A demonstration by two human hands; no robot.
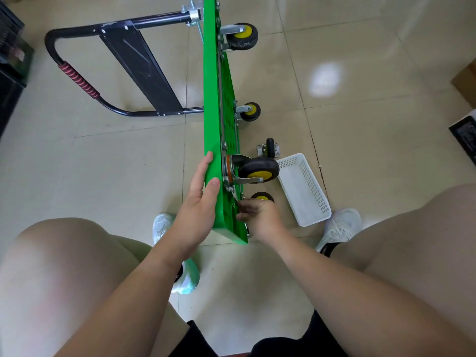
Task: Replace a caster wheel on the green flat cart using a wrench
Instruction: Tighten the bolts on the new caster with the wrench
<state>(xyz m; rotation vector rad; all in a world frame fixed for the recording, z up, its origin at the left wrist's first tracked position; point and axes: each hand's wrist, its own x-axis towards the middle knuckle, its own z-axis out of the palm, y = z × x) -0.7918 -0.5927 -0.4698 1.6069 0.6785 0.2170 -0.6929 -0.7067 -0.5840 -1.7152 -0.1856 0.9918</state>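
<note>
The green flat cart point(213, 99) stands on its long edge on the tiled floor, its black handle point(77, 81) folded out to the left. Several black-and-yellow casters stick out to the right, the nearest upper one point(257, 170) bolted on. My left hand point(198, 202) holds the cart's near top edge, thumb over the rim. My right hand point(260, 217) reaches to the underside beside the lower near caster point(262, 196), fingertips pinching a small dark fastener that I cannot make out. A loose caster point(269, 149) lies on the floor. No wrench is visible.
A white perforated basket point(304, 189) lies on the floor just right of the cart. My white shoes point(342, 225) and bare knees frame the near end. A dark cabinet point(10, 60) stands far left, a cardboard box point(466, 83) and a black object point(463, 132) far right.
</note>
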